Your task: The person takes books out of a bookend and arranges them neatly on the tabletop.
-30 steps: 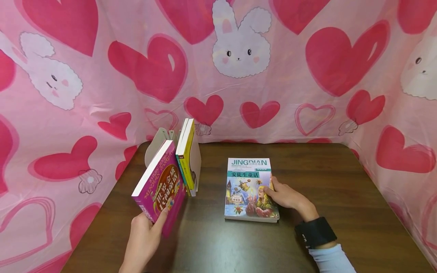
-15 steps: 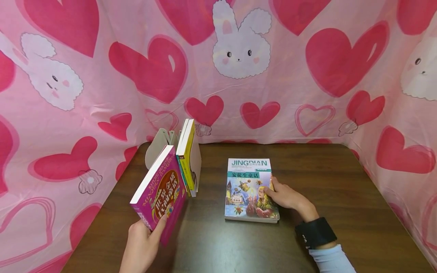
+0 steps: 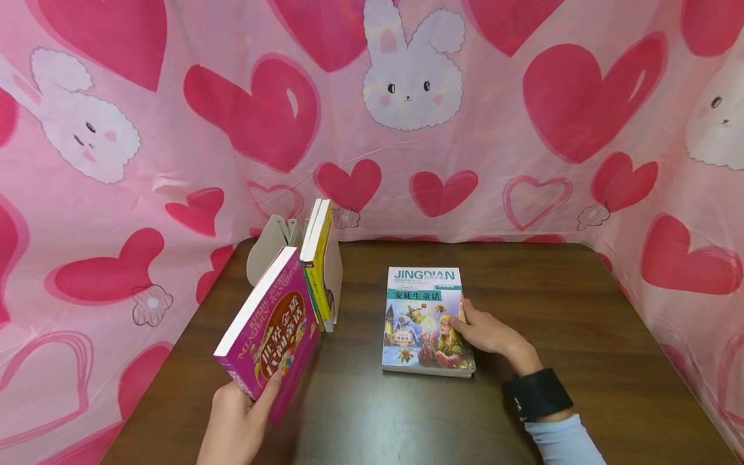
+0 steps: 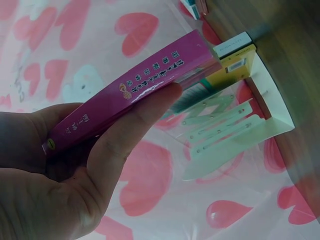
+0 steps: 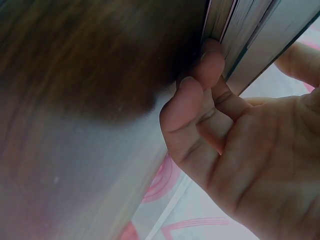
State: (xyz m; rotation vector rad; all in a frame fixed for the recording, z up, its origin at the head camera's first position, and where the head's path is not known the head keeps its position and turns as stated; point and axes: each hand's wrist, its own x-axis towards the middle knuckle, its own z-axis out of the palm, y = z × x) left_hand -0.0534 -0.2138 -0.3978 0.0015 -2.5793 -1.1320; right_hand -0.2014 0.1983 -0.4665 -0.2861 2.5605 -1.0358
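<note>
Holding the purple book (image 3: 273, 332) in your left hand (image 3: 235, 416): thumb on front cover, fingers behind, spread just the book's thickness. Long axis roughly upright with a lean, spine your way, far edge towards the pale bookend (image 3: 264, 252) ahead, where the yellow book (image 3: 318, 274) stands. Can't tell if purple touches anything there, or if its lower edge clears the surface (image 3: 354, 420). Your right hand (image 3: 491, 332) grips the right edge of the flat book stack (image 3: 409, 329), thumb on top cover, fingers curled at the side; stack's long axis runs front to back, well apart from bookend. Left's nearer bookend
</note>
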